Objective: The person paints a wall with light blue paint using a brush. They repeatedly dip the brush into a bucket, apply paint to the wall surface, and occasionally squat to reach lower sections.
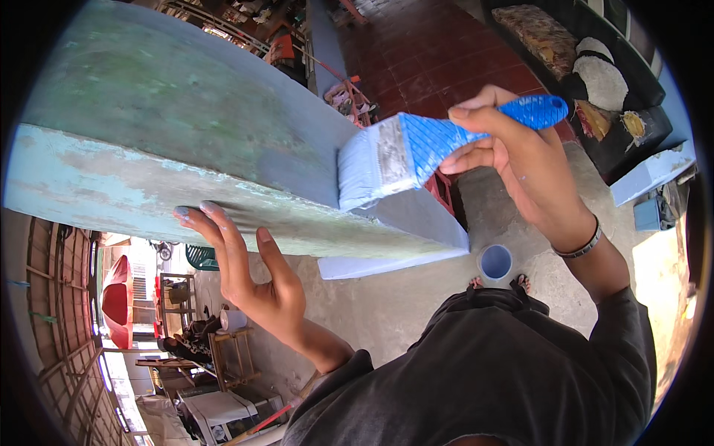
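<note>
My right hand [516, 148] grips the blue plastic handle of a wide paintbrush [410, 148]. Pale blue paint coats its bristles, which touch the face of a concrete pillar or wall [184, 100]. That face is mostly mottled green, with pale blue paint near the bristles. My left hand [251, 267] is spread, paint on its fingertips, which rest against or just beside the narrower side of the pillar; exact contact is unclear. That hand holds nothing. Below, a bucket [495, 262] with blue inside stands on the concrete floor by my feet.
A dark sofa [650, 120] with cushions and worn foam stands at upper right, beyond red floor tiles [424, 61]. A pink rack [357, 103] lies behind the pillar. Wooden furniture [237, 357] and a red umbrella [118, 301] show at lower left. A blue container [650, 216] is at right.
</note>
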`<action>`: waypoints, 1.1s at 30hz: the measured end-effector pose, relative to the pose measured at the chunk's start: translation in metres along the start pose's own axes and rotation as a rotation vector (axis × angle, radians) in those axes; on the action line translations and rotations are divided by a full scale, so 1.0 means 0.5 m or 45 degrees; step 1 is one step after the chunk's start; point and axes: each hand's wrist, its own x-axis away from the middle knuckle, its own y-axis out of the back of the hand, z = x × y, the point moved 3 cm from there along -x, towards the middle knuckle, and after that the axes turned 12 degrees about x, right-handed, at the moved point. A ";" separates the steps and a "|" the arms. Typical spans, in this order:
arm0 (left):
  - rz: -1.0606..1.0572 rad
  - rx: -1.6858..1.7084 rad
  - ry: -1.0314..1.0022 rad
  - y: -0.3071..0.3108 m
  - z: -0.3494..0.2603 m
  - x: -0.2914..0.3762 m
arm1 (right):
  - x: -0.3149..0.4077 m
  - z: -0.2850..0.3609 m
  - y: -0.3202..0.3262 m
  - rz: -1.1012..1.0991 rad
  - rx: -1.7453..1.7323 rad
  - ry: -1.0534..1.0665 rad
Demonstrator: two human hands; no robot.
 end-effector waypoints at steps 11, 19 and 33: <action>0.009 0.046 -0.004 0.003 -0.001 -0.006 | -0.016 0.007 -0.054 -0.001 -0.043 0.168; 0.021 0.039 -0.009 0.007 0.000 -0.010 | -0.003 0.033 0.013 -0.103 -0.010 0.276; 0.021 0.060 0.022 0.009 -0.006 -0.013 | -0.174 0.028 0.002 0.019 0.021 0.010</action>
